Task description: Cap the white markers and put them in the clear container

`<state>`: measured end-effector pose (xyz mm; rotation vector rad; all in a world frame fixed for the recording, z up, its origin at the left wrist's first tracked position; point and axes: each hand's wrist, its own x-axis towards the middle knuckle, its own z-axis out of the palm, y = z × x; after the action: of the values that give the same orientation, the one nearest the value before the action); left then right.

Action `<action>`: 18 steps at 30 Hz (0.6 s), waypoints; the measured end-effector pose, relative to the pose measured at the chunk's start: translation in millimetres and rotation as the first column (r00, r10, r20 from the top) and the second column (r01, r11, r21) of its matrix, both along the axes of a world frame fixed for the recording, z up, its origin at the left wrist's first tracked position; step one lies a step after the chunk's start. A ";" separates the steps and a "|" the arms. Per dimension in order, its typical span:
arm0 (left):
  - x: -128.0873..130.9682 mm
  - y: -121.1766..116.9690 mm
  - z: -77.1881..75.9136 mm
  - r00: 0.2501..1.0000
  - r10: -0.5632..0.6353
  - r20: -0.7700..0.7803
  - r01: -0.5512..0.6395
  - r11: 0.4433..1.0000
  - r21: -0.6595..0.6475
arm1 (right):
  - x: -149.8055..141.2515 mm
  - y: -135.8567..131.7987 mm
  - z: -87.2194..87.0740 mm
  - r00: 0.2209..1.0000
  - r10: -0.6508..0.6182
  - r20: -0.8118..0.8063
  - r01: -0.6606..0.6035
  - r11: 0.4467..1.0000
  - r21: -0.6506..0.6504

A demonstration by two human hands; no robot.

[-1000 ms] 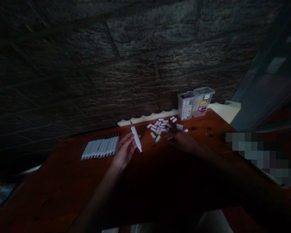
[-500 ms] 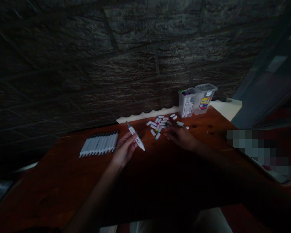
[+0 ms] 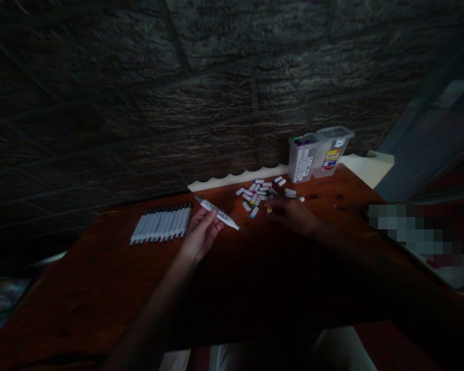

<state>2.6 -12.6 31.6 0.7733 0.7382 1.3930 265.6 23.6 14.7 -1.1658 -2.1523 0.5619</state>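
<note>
My left hand (image 3: 203,234) is closed around the middle of a white marker (image 3: 228,221). No cap covers either end of this marker, and it slants down to the right. My right hand (image 3: 294,214) pinches a small marker cap with a yellow end (image 3: 269,209), though the dim light blurs its fingertips. Just left of that hand lies a loose pile of white marker caps (image 3: 254,212) with coloured ends. Left of my left hand, several uncapped white markers (image 3: 160,225) lie side by side in a neat row.
Two clear plastic boxes (image 3: 325,172) stand at the back right of the wooden table (image 3: 100,288); the left one holds markers. Behind the table rises a dark stone-block wall (image 3: 216,93). A pale wavy-edged strip (image 3: 235,180) runs along its foot.
The marker in my left hand has tilted flatter, its lower end swinging right and up. At my right fingertips a cap's yellow end now shows. The view has shifted slightly.
</note>
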 end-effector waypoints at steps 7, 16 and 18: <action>1.4 -1.7 0.9 0.999 0.036 -0.005 -0.036 0.999 0.001 | 1.0 0.2 0.2 0.999 -0.039 0.035 0.040 0.999 -0.016; 1.2 -1.9 3.0 0.995 0.095 0.042 -0.094 0.995 -0.019 | -0.5 -0.3 -3.8 0.999 -0.017 0.038 0.016 1.000 0.024; 1.4 -2.7 4.4 0.994 0.098 0.045 -0.096 0.995 -0.030 | -1.1 -0.7 -3.6 0.999 -0.012 0.041 0.012 1.000 0.023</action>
<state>4.0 -15.3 35.9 0.6888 0.7660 1.4800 264.6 22.9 11.2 -1.1868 -2.1796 0.5105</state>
